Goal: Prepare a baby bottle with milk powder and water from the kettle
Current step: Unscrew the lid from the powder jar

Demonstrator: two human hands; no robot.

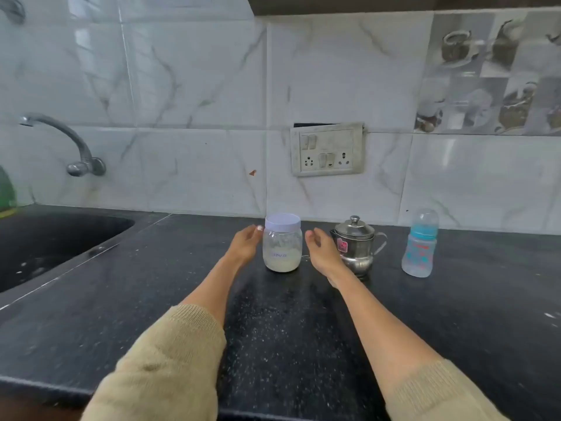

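Observation:
A clear jar (282, 247) with a white lid and pale milk powder in its lower part stands near the back of the black counter (151, 299). My left hand (245, 245) is open just left of the jar, fingertips near its lid. My right hand (322, 251) is open just right of the jar, a small gap away. A small steel kettle (355, 243) with a knobbed lid and a pink sticker stands behind my right hand. Further right stands a capped clear baby bottle (420, 244) with a blue collar and red and blue print.
A dark sink (45, 247) is sunk into the counter at the left, with a steel tap (65, 141) on the tiled wall above it. A switch and socket plate (327, 150) sits on the wall behind the jar. A green object (6, 189) shows at the far left edge.

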